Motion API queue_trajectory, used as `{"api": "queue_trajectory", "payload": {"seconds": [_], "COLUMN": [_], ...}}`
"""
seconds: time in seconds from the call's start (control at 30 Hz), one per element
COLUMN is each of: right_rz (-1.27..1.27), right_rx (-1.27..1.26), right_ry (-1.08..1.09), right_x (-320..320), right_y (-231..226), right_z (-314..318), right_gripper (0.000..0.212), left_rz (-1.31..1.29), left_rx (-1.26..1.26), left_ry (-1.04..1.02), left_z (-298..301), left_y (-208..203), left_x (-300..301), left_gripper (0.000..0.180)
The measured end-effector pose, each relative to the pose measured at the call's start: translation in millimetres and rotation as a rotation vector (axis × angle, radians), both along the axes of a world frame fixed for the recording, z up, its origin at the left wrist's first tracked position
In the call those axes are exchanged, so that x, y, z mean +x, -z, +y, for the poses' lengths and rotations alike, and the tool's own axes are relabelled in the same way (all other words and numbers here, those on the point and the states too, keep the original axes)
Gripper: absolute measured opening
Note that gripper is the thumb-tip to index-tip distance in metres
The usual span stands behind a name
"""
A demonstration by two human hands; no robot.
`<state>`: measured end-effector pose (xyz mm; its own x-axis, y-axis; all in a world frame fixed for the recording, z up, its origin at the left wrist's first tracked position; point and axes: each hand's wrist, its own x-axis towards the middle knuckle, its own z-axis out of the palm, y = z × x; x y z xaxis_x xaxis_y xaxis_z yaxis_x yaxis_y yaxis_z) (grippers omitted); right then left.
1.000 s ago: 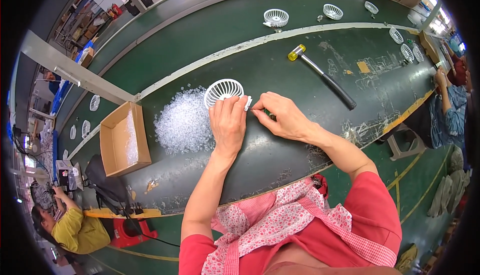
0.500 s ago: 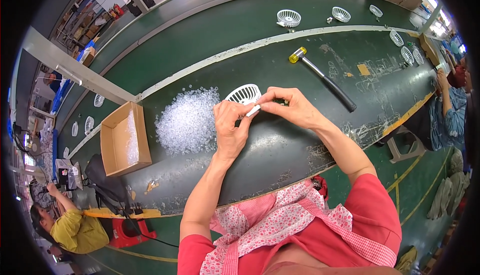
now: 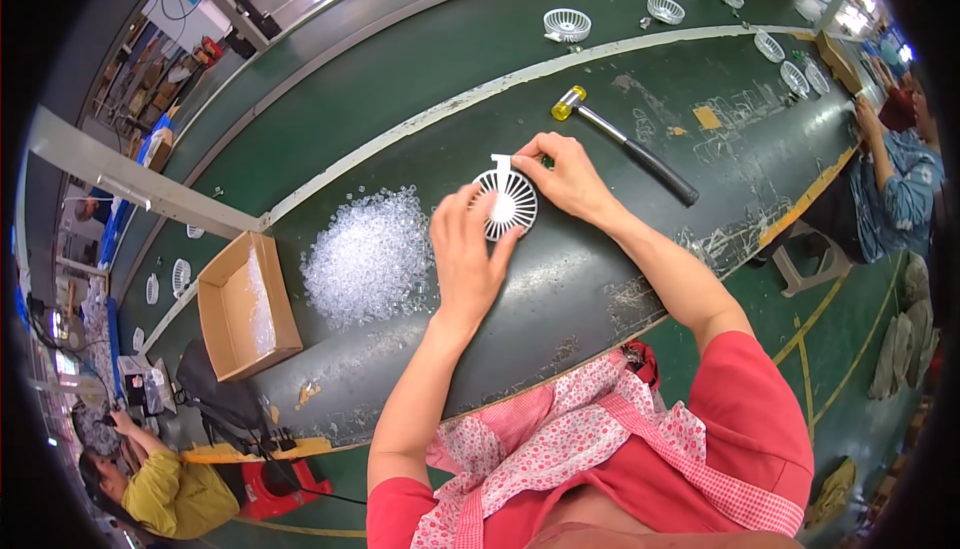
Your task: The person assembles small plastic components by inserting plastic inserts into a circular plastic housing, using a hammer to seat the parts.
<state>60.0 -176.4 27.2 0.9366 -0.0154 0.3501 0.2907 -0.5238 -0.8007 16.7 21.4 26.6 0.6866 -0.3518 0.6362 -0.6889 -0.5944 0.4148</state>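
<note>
A round white slotted plastic cover (image 3: 515, 211) lies slots up on the dark worktable in front of me. My left hand (image 3: 466, 259) grips its left and near rim, with fingers on top and the thumb at the lower edge. At the cover's far edge sits a small white tab-shaped piece (image 3: 502, 163); whether it is joined to the cover I cannot tell. My right hand (image 3: 568, 181) has its thumb and fingertips closed at that piece. Left of my left hand spreads a heap of small clear plastic pieces (image 3: 366, 259).
A hammer (image 3: 630, 146) with yellow faces and black handle lies to the right. An open cardboard box (image 3: 285, 294) holding clear pieces stands at left. Beyond a pale rail, the green conveyor belt (image 3: 420, 69) carries similar white covers (image 3: 567, 25). Co-workers sit at both sides.
Both hands have shifted from handling the small white piece in front of the cover to the cover itself. The left hand now grips its rim; the white piece is at its far edge.
</note>
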Motion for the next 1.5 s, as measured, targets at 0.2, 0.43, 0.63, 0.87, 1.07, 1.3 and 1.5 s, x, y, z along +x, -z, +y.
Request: {"api": "queue_trajectory", "payload": {"seconds": [0.2,0.43,0.63,0.87,1.07,1.3,1.5], "right_rz": [-0.184,-0.326,-0.244,-0.109,-0.006,-0.176,0.139], "right_rx": [-0.379,-0.421,-0.384,-0.715,-0.532,-0.185,-0.361], "right_ry": [-0.048,0.011,-0.004,0.384,0.222,0.049,-0.087], "right_x": [-10.9,-10.8,-13.3,-28.1,-43.6,-63.6,-63.9], "right_y": [16.4,26.3,20.9,12.1,1.9,-56.0,-30.9], "right_z": [-9.1,-4.0,-7.3,-82.8,-74.8,-25.3,-25.6], "right_gripper": [0.015,0.006,0.008,0.039,0.025,0.031,0.028], "left_rz": [-0.005,0.007,0.016,-0.015,-0.008,-0.002,-0.034], "left_rx": [0.168,0.155,0.171,0.164,0.142,0.144,0.136], "left_ry": [0.034,0.027,0.018,-0.003,-0.007,0.003,-0.012], "left_z": [-1.7,-2.5,-5.3,-2.7,-2.8,-2.8,1.0], "left_y": [15.3,14.4,14.6,14.8,16.3,15.0,14.1], "left_x": [-2.6,-4.9,-6.8,-10.1,-10.5,-10.4,-9.2], "left_gripper": [0.054,0.054,0.052,0.050,0.047,0.047,0.046]}}
